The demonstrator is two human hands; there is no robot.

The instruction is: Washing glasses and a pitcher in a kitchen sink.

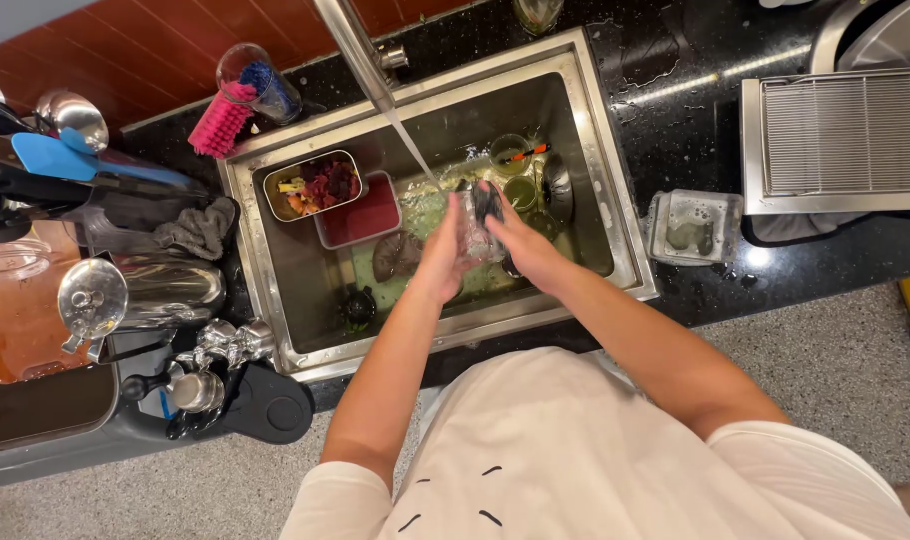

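Over the steel sink (615, 230) my left hand (442, 255) grips a clear drinking glass (476, 222). My right hand (515, 240) is pressed against the glass's other side, holding a dark sponge or cloth (488, 200) at its rim. A stream of water (410, 145) runs from the tap (350, 40) down to just left of the glass. Both hands are above the sink's greenish, soapy water.
In the sink lie a metal tub of food scraps (313, 185), a red tray (360, 215), small green cups (510, 155) and a drain plug (358, 305). A pink brush (220, 125), kettle (160, 292), wet plastic container (693, 225) and wire rack (840, 130) ring the black counter.
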